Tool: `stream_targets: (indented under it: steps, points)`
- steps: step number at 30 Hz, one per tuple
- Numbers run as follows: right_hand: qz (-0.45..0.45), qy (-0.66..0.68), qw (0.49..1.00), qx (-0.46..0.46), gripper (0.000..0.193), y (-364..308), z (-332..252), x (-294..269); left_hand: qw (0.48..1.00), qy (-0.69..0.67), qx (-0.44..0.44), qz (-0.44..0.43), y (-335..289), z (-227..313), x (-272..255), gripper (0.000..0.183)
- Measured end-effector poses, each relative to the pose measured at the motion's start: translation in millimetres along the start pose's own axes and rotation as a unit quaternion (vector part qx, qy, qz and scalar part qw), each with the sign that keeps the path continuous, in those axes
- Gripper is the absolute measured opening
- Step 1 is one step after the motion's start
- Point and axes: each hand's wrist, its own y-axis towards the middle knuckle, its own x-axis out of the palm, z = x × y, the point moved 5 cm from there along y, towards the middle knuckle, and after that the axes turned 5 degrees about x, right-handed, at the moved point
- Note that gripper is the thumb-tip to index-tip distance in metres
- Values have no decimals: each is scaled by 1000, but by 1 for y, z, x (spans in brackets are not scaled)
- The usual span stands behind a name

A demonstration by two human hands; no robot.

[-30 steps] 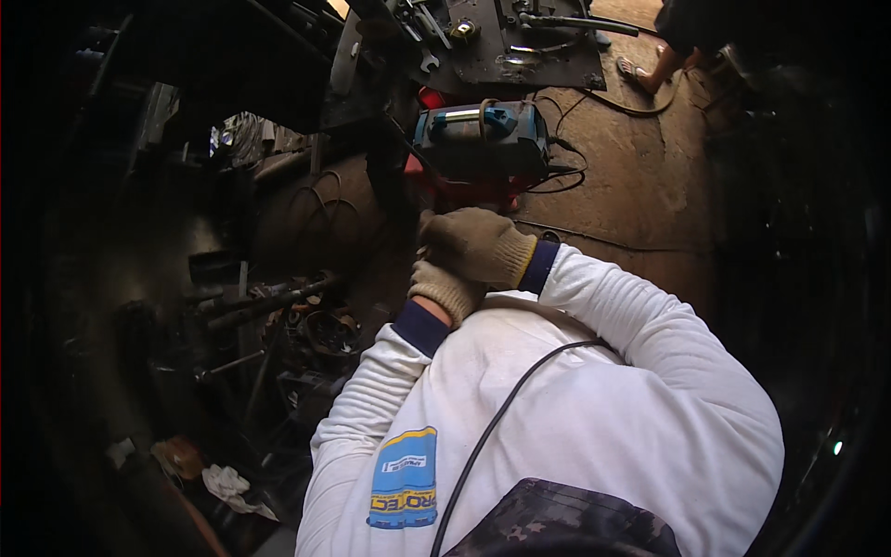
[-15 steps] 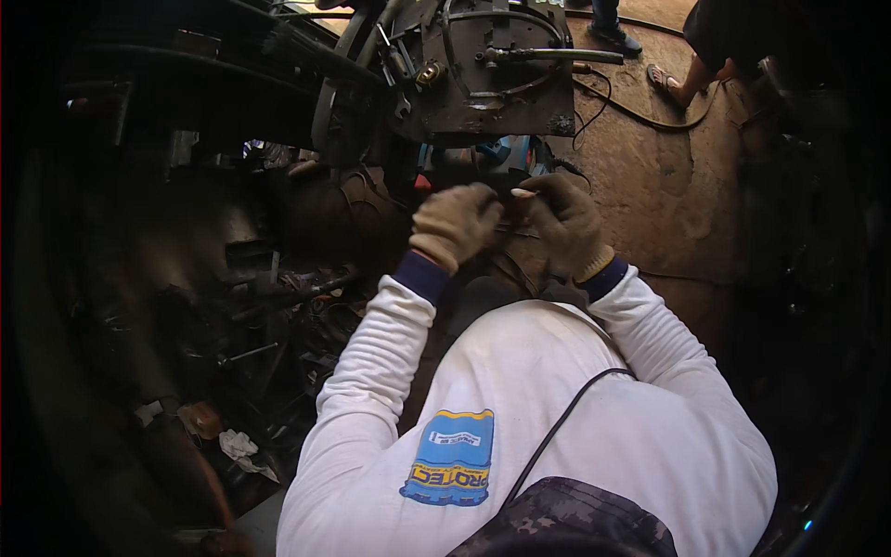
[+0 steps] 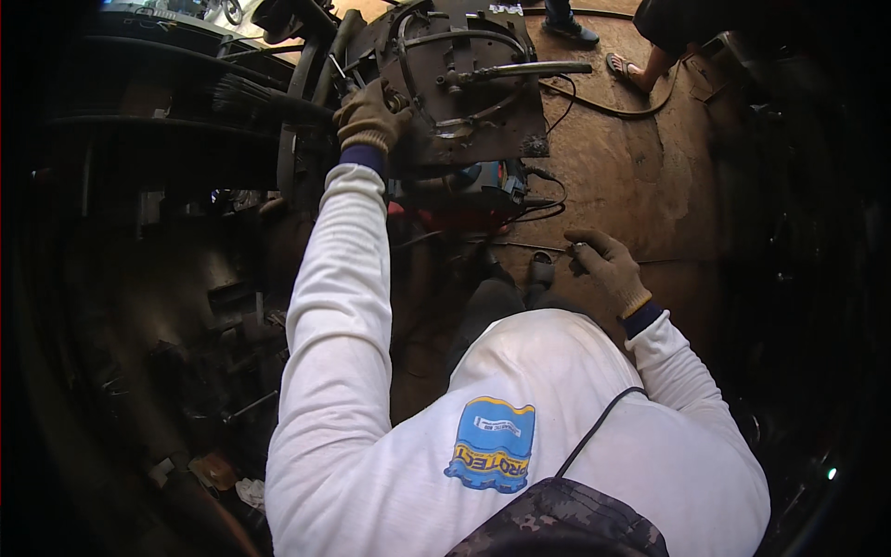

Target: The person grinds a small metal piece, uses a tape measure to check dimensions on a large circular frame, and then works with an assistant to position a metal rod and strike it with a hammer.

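My gloved left hand (image 3: 371,116) is stretched forward to the left edge of a dark metal worktop (image 3: 492,135). It lies over the tools there, and its fingertips are hidden, so I cannot tell whether it grips one. A thin metal tool shaft (image 3: 338,65) sticks out just beyond it. My gloved right hand (image 3: 608,271) is lower and to the right, above the floor, with thumb and fingers closed on a small pale piece (image 3: 581,246) too small to name. A metal pipe (image 3: 524,70) and a bent metal ring (image 3: 455,32) rest on the worktop.
Below the worktop stands a blue and red machine (image 3: 464,190) with black cables (image 3: 557,200). A hose (image 3: 631,113) crosses the brown floor (image 3: 640,176). Other people's feet (image 3: 571,32) are at the far right. Dark racks (image 3: 204,93) and scattered metal parts (image 3: 251,404) fill the left.
My hands have parted: the left has moved forward and left onto the tools at the worktop's edge, the right has moved down and right, keeping the small pale piece.
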Motion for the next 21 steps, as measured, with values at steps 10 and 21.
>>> stream_targets:
  steps: [10,21]
  points:
    - [-184,-94,977,-50,48,53,-111,101,864,-430,118,-234,-197,84,-46,58]
    - [-171,-146,974,-8,34,86,-125,140,844,-474,130,-216,-178,40,-53,48]
